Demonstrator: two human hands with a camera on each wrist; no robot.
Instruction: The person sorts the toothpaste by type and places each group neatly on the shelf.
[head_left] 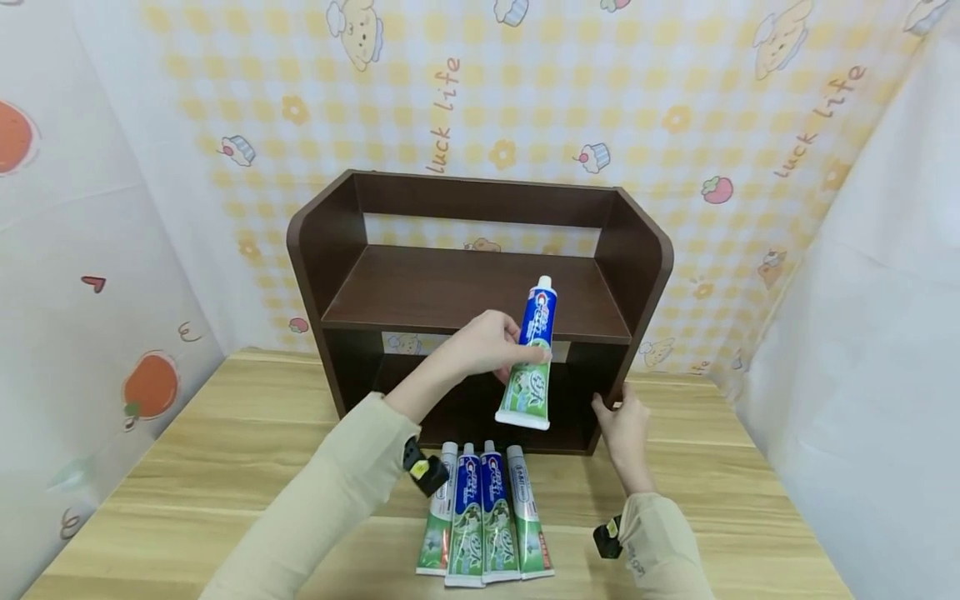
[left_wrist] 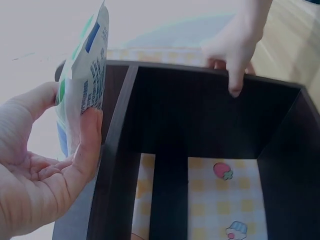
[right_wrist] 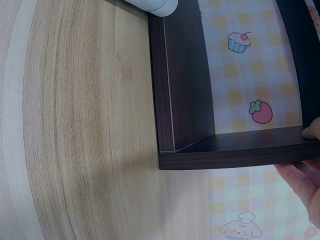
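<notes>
My left hand (head_left: 491, 346) pinches a blue and green toothpaste tube (head_left: 534, 333) between thumb and fingers, cap up, in front of the upper shelf of a dark brown rack (head_left: 465, 287). From the left wrist view, the tube's pale printed back (left_wrist: 92, 75) faces the fingers. My right hand (head_left: 624, 425) grips the rack's right side panel low down, its thumb on the inner face and its fingers outside. In the right wrist view only part of this right hand (right_wrist: 307, 175) shows, at the panel's edge.
Several toothpaste tubes (head_left: 482, 521) lie side by side on the wooden table (head_left: 202, 492), caps toward the rack. A yellow checked cloth (head_left: 525, 100) hangs behind it, and white cloth (head_left: 862, 292) stands along both sides.
</notes>
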